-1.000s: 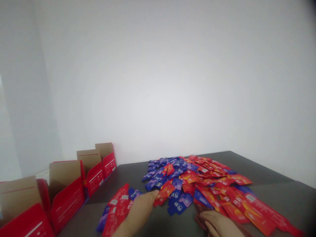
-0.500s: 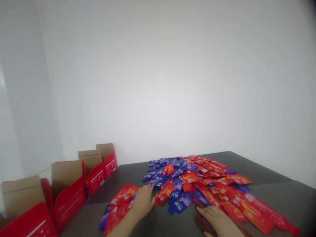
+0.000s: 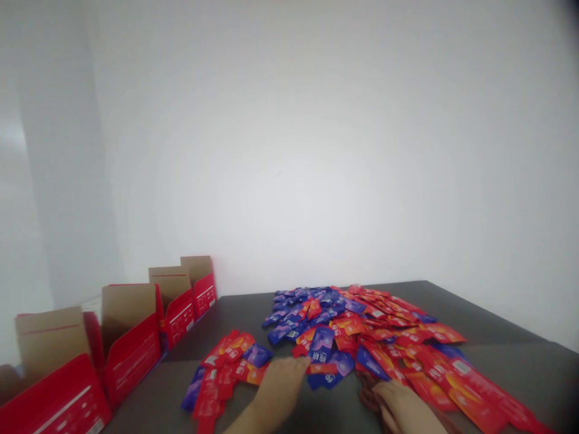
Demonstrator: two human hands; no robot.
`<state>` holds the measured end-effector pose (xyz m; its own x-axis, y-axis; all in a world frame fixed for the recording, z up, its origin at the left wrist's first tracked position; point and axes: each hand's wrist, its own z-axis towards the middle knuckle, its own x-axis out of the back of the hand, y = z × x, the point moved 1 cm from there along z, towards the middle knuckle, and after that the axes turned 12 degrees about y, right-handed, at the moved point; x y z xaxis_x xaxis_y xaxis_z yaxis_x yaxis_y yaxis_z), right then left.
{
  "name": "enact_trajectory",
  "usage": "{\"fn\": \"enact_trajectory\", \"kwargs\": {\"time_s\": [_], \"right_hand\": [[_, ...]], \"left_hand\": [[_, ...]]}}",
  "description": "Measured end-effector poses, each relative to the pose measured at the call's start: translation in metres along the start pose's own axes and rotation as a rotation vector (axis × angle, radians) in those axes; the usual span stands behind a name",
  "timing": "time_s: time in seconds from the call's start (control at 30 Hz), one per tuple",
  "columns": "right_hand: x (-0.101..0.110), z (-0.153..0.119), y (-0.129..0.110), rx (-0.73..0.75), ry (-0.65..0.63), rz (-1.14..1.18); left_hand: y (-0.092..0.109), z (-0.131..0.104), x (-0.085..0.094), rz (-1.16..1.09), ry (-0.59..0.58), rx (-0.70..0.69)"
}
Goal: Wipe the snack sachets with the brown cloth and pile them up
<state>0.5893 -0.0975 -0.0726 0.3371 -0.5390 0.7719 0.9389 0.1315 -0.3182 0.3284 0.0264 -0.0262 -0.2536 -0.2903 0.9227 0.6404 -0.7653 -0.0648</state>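
Observation:
A large heap of red and blue packets (image 3: 371, 313) lies on the dark table (image 3: 244, 307). To its left is a smaller group of red and blue packets (image 3: 215, 386). My left hand (image 3: 283, 386) is between the two groups, fingers closed on a red packet (image 3: 322, 368) that sticks out to the right over blue packets. My right hand (image 3: 398, 401) is at the heap's near edge, its fingers closed on a brown cloth (image 3: 373, 398).
Several open red boxes with brown cardboard flaps (image 3: 131, 361) stand in a row along the table's left side. A white wall (image 3: 294, 150) rises behind the table.
My left hand has moved right from the smaller group and closed on a red packet. A blue and an orange packet now show on the smaller group. My right hand has closed on the cloth.

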Motion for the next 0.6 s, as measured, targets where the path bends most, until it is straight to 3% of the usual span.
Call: {"fn": "enact_trajectory", "kwargs": {"time_s": [0.1, 0.2, 0.27, 0.37, 0.5, 0.6], "right_hand": [[-0.001, 0.001, 0.005, -0.056, 0.029, 0.027], [0.005, -0.001, 0.004, -0.06, 0.075, 0.075], [0.01, -0.004, -0.004, 0.017, 0.056, 0.132], [0.013, -0.007, -0.021, 0.145, -0.068, 0.105], [0.012, -0.005, -0.036, 0.102, -0.106, -0.038], [0.009, -0.001, -0.044, 0.111, -0.143, -0.095]], "left_hand": [[0.031, -0.007, -0.018, -0.043, -0.055, -0.156], [0.057, -0.001, -0.043, -0.064, -0.09, -0.171], [0.066, 0.003, -0.053, -0.147, -0.073, -0.189], [0.062, 0.0, -0.054, -0.383, -0.021, -0.168], [0.038, -0.015, -0.042, -0.539, 0.038, 0.083], [0.03, -0.019, -0.038, -0.561, 0.036, 0.161]]}}
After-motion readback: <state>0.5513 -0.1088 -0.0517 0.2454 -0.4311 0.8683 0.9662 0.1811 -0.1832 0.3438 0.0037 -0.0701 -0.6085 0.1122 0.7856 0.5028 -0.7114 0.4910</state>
